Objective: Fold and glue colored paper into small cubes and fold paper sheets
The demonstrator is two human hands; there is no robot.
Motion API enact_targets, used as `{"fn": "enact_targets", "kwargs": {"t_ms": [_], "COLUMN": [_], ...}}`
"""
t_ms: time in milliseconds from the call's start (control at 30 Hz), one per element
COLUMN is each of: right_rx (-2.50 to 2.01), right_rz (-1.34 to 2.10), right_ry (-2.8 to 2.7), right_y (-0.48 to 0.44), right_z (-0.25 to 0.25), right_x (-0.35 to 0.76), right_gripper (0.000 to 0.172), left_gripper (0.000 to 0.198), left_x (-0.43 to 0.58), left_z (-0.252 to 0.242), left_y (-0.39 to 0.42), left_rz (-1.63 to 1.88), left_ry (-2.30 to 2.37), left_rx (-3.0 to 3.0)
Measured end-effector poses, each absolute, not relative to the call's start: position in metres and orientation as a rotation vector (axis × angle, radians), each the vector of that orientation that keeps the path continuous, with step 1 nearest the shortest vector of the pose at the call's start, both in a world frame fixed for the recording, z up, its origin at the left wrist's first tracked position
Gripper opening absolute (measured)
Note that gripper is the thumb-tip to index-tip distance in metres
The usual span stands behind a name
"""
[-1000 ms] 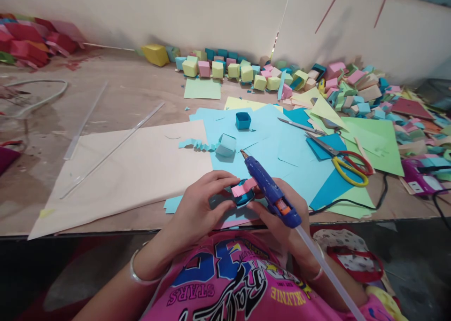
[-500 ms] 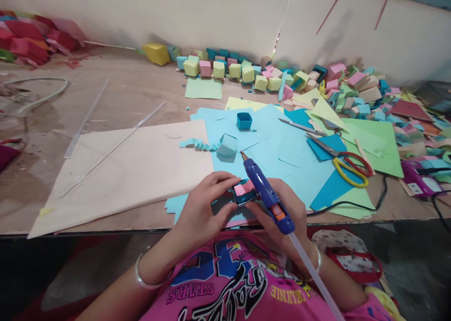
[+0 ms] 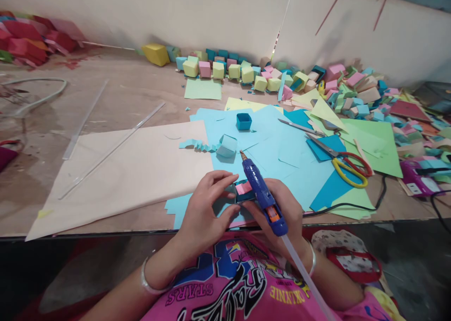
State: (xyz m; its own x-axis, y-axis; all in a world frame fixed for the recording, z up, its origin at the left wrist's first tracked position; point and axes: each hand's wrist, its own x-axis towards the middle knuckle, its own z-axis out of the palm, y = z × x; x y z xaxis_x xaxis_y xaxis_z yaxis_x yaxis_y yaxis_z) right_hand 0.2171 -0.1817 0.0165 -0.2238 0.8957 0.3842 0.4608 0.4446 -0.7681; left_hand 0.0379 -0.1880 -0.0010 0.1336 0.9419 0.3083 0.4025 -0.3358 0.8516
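My left hand [image 3: 206, 207] pinches a small teal paper box [image 3: 243, 195] that has a pink paper strip [image 3: 243, 188] folded into it, held just above the table's near edge. My right hand [image 3: 286, 213] is closed round a blue glue gun [image 3: 262, 193], nozzle pointing away from me, while its fingertips also touch the box from the right. A clear glue stick [image 3: 303, 274] juts back from the gun toward my body. A light blue paper cube [image 3: 226, 145] with a zigzag paper strip lies just beyond my hands.
Blue and green paper sheets [image 3: 282, 152], a large cream sheet [image 3: 134, 166], yellow-handled scissors [image 3: 343, 163], a second teal box [image 3: 244, 121], clear rulers [image 3: 112, 147] and a row of coloured paper cubes [image 3: 246, 72] at the wall. A purple stapler [image 3: 419, 177] lies at right.
Both hands have shifted slightly nearer to me with the box and glue gun. The pink strip has been pressed further down into the teal box.
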Motion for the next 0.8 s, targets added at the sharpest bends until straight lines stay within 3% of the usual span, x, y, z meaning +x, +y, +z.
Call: {"fn": "enact_targets", "kwargs": {"t_ms": [267,667,800], "right_rx": [-1.221,-1.200,-1.165], "right_rz": [0.708,0.786,0.857], "right_ry": [-1.803,-1.715,-1.718], "right_y": [-0.181,-0.178,-0.175], "right_z": [0.012,0.011,0.010], "right_x": [0.224,0.228,0.230], "right_gripper": [0.025,0.026,0.032], "left_gripper": [0.058,0.011,0.011], "left_x": [0.038,0.040,0.039], "left_z": [0.008,0.027,0.031], "left_y": [-0.185,-0.169,-0.167], "left_rz": [1.088,0.880,0.891], "left_ry": [1.329,1.229,1.195], "left_rx": [1.953,2.358,2.341]}}
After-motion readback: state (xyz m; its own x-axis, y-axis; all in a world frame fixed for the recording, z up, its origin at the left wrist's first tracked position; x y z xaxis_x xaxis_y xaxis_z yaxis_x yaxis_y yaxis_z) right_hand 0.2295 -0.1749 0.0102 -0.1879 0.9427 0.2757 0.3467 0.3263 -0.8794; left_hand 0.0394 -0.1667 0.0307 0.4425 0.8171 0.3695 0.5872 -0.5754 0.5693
